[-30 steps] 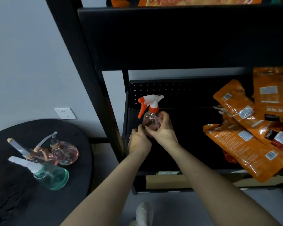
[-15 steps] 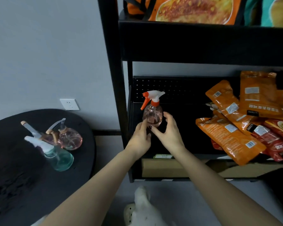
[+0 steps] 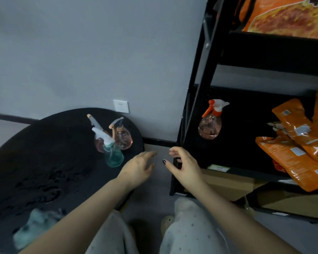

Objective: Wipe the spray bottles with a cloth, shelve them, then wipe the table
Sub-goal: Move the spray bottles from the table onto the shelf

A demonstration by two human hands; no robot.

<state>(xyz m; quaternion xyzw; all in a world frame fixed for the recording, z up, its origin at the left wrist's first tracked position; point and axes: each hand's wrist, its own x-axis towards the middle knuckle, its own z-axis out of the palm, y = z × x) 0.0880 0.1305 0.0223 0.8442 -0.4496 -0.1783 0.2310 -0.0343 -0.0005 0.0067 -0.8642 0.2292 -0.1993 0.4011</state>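
Head view: both hands are hanging empty in the gap between table and shelf. Left hand is lying loose with fingers nearly straight, holding nothing; right hand is sitting with fingers lightly curled, thumb apart, gripping nothing.

One pink spray bottle with orange-and-white trigger is standing upright on the black shelf, apart from both hands, so one bottle looks shelved.

Three bottles are waiting clustered on the round black table: teal spray bottle at the front, pink spray bottle with grey trigger just behind it to the right, and a third pinkish bottle mostly hidden behind the teal one. All are standing upright, nozzles tilting up-left.

A pale cloth is lying blurred on the table's near edge, lower left.

Key relation: the cluster is lying left and slightly ahead of the hands; the left hand is nearer, with the teal bottle closest to it. The cloth is sitting well back toward the body on the left side. Orange snack packets are filling the shelf's right part.
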